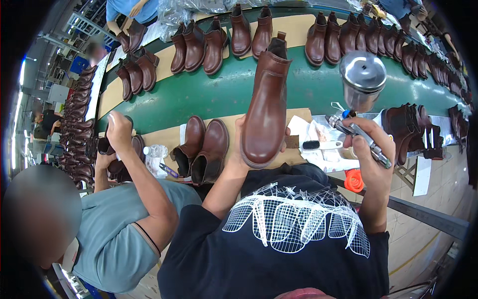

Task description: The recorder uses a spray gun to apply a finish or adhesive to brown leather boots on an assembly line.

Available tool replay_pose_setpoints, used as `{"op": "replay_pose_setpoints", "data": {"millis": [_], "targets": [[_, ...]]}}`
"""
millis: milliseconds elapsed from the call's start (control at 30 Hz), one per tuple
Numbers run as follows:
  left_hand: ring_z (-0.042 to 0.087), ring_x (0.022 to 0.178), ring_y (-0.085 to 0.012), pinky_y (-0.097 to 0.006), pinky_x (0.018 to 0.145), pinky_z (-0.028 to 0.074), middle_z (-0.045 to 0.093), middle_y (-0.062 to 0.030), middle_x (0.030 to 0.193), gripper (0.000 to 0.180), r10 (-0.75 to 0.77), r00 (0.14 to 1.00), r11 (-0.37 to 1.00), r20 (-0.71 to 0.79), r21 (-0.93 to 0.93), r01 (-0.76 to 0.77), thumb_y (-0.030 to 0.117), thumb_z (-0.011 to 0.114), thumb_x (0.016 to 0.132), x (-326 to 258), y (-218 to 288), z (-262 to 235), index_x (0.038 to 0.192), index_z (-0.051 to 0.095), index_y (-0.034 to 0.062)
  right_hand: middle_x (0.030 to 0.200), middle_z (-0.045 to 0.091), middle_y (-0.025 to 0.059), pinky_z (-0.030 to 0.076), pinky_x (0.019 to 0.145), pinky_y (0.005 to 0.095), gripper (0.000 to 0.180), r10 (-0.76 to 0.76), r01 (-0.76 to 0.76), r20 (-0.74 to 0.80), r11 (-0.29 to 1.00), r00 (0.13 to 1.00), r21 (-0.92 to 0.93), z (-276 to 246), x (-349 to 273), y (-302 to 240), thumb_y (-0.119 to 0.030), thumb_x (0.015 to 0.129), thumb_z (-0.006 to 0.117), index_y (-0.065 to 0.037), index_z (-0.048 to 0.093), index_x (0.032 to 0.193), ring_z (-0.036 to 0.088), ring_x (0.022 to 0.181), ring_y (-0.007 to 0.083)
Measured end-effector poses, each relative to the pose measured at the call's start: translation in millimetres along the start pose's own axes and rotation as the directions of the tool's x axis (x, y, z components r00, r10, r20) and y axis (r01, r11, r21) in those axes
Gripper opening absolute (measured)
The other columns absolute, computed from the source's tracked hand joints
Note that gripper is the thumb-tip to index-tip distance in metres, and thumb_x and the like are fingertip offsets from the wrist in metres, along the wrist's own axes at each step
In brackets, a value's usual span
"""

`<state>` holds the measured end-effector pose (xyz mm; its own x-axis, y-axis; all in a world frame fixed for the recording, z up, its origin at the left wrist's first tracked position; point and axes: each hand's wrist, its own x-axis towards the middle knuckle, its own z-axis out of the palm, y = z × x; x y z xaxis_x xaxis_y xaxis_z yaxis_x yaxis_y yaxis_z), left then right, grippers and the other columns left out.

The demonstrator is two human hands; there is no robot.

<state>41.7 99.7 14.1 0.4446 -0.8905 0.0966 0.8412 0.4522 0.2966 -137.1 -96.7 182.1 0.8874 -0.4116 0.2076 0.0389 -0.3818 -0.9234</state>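
Note:
Sole underneath and toe pointing down toward me, a brown leather ankle boot (266, 114) is held up before my chest. My left hand (238, 149) is closed around it from below and behind, so most of its fingers are hidden. In my right hand (377, 149) is a metal spray gun (367, 142), gripped by its body. A shiny lidded metal cup (363, 79) sits on top of the gun, tilted slightly. The gun is apart from the boot, to its right. Between them on the bench lie a white-handled brush (322, 145) with dark bristles and a crumpled white cloth (314, 130).
A pair of brown boots (210, 149) lies left of my arm. Rows of boots (343, 37) line the far side of the green bench (311, 82). A co-worker (119, 219) handles a boot at left, near a clear bottle (157, 152). An orange-red object (354, 180) is by my right wrist.

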Motion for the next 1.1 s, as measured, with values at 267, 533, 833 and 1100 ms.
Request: {"op": "replay_pose_setpoints", "data": {"millis": [267, 533, 833, 1100], "targets": [[0.066, 0.096, -0.0477, -0.049, 0.075, 0.061, 0.054, -0.0341, 0.124, 0.094, -0.074, 0.986, 0.987, -0.150, 0.131, 0.094, 0.065, 0.062, 0.082, -3.1, -6.1, -2.1, 0.143, 0.036, -0.0026, 0.096, 0.070, 0.0104, 0.047, 0.075, 0.0265, 0.032, -0.143, 0.142, -0.026, 0.989, 0.989, -0.045, 4.4, 13.2, -24.8, -0.023, 0.091, 0.068, 0.005, 0.067, 0.106, 0.062, 0.083, 0.0139], [0.061, 0.116, -0.0394, -0.047, 0.093, 0.057, 0.051, -0.0338, 0.134, 0.081, -0.082, 0.995, 0.994, 0.058, 0.077, 0.077, 0.054, 0.052, 0.090, -4.1, 1.9, -6.8, 0.147, 0.033, -0.0004, 0.082, 0.062, 0.0044, 0.041, 0.064, 0.0220, 0.037, -0.082, 0.080, -0.044, 0.996, 0.996, -0.042, 1.0, 8.2, 0.6, -0.029, 0.098, 0.061, 0.005, 0.065, 0.111, 0.054, 0.070, 0.0081], [0.059, 0.120, -0.0325, -0.048, 0.104, 0.048, 0.054, -0.0236, 0.135, 0.076, 0.026, 0.944, 0.960, -0.330, 0.271, 0.068, 0.042, 0.064, 0.087, -10.1, -4.6, -23.3, 0.145, 0.037, 0.0011, 0.089, 0.065, 0.0065, 0.045, 0.067, 0.0242, 0.038, -0.148, 0.148, -0.117, 0.989, 0.982, -0.015, -0.8, 2.9, -13.3, -0.030, 0.094, 0.066, 0.005, 0.066, 0.108, 0.057, 0.074, 0.0100], [0.061, 0.114, -0.0175, -0.030, 0.088, 0.056, 0.054, -0.0064, 0.134, 0.073, 0.301, 0.916, 0.839, -0.265, 0.529, -0.123, 0.024, 0.064, 0.088, 1.0, -8.8, -1.0, 0.151, 0.031, 0.0088, 0.097, 0.070, 0.0094, 0.045, 0.077, 0.0283, 0.031, -0.099, 0.096, -0.049, 0.994, 0.994, -0.057, 4.8, -4.5, -13.2, -0.025, 0.090, 0.069, 0.002, 0.068, 0.107, 0.060, 0.082, 0.0151]]}}
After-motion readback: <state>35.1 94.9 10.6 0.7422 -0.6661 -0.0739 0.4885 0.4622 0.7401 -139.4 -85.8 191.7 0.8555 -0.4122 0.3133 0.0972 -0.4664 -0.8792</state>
